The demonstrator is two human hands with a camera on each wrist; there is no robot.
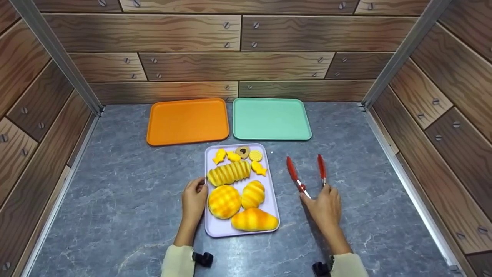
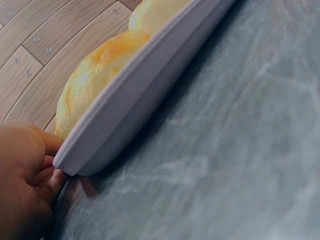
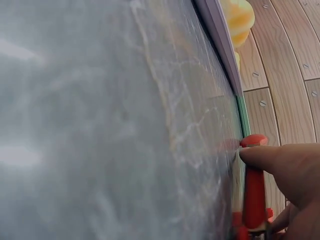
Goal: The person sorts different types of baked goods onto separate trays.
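On the grey marbled tabletop, the left hand pinches the rim of a rectangular lilac tray of golden bread-shaped pieces; beside it, the right hand grips red-and-silver tongs, arms spread. This looks like readying; next probably calls for guiding them over a piece.

Left hand with fingers bent in a pinch, right hand well apart, thumb straight

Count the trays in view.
3: the orange tray at the back left, the mint-green tray to its right, and the lilac tray in front. None looks hidden.
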